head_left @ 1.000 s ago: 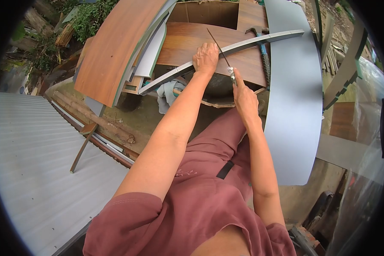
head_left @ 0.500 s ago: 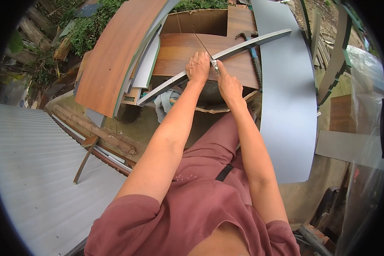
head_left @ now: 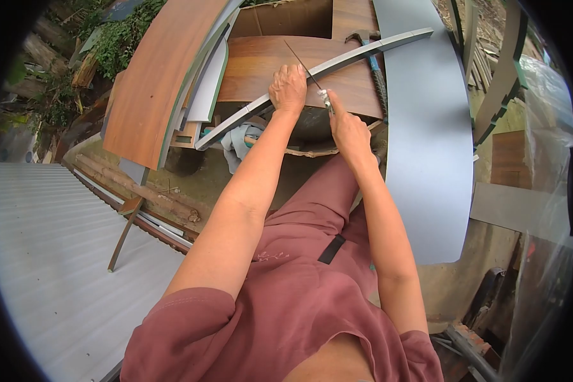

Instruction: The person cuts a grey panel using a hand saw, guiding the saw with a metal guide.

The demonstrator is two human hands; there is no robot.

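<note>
A long, narrow grey strip point(head_left: 388, 42) lies slantwise across a wood-grained board point(head_left: 254, 73). My left hand point(head_left: 288, 89) is closed over the strip near its middle, pressing it against the board. In my right hand point(head_left: 350, 132) is a thin-bladed handsaw point(head_left: 304, 64), gripped by a pale, wrapped-looking handle. Its blade crosses the strip just right of my left hand and points away to the upper left. Whether the teeth bite into the strip is too small to tell. A claw hammer point(head_left: 377, 70) with a blue and black handle lies partly under the strip.
A large grey-blue panel point(head_left: 426, 140) stands to the right. Wood-grained panels point(head_left: 149, 83) lean in a stack at the left. An open cardboard box point(head_left: 283, 22) is behind the board, and a grey cloth point(head_left: 237, 143) hangs below the strip. Corrugated sheeting point(head_left: 57, 254) covers the lower left.
My right hand has drawn the saw back toward my body and slightly right. The left hand keeps its hold on the strip. The whole view has shifted a little.
</note>
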